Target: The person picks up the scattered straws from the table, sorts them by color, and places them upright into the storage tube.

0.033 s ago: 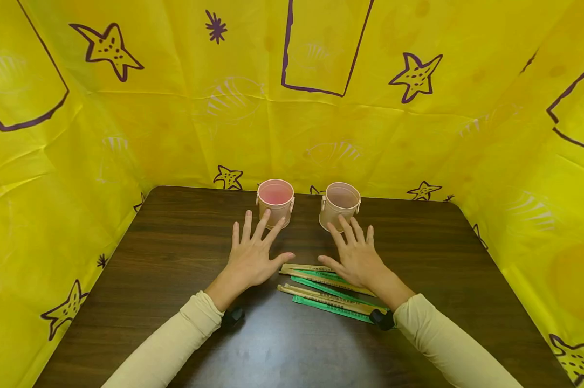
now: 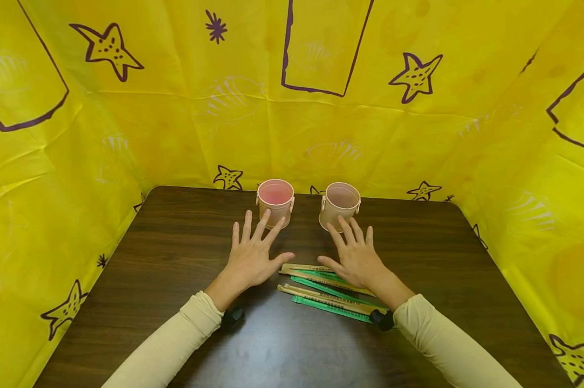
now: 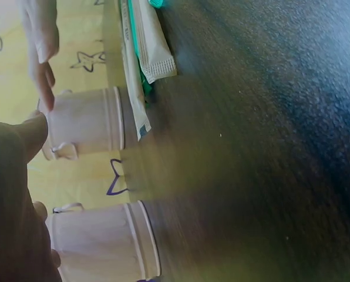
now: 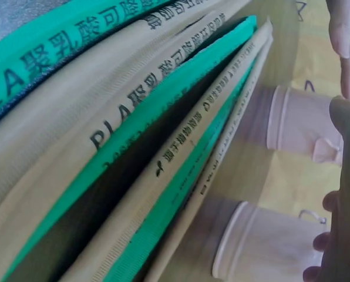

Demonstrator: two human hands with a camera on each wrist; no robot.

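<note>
My left hand (image 2: 253,256), fingers straight and spread, hovers palm down in front of the left small pail (image 2: 275,207), a pale pink one with small side handles. Its fingertips overlap the pail's lower wall in the head view. My right hand (image 2: 357,257), also spread with nothing in it, is before the right pail (image 2: 341,207), whose inside looks duller and greyer. Several long wrapped straws (image 2: 316,293), in green and tan printed wrappers, lie side by side on the table below and left of the right hand. The right wrist view shows the wrappers (image 4: 181,129) close up.
The dark wood-grain table (image 2: 175,231) has both pails near its back edge. Yellow cloth (image 2: 253,134) with starfish drawings hangs behind and along both sides. A dark wrist device (image 2: 381,319) overlaps the straws' right ends.
</note>
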